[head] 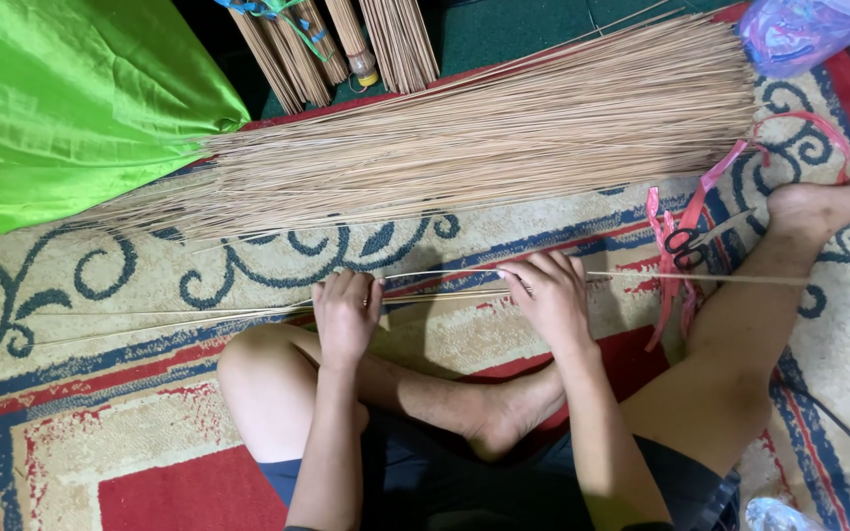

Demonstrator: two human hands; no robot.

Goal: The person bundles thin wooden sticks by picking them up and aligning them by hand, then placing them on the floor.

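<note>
I sit cross-legged on a patterned carpet [100, 393]. My left hand [346, 313] and my right hand [548, 295] are both closed on a few thin tan sticks [445, 290] that lie across in front of my legs. One long stick [700, 278] runs out to the right past my right hand. The thin tips of the held sticks trail away to the left over the carpet. A large flat heap of the same thin sticks [484, 133] lies just beyond my hands.
A bright green cloth [61, 98] covers the upper left. Tied bundles of sticks [327, 44] stand at the top. Black-handled scissors [689, 244] lie on pink ribbon [676, 251] by my right foot. A plastic bag [804, 29] sits top right; a black cable [838, 423] runs at the right.
</note>
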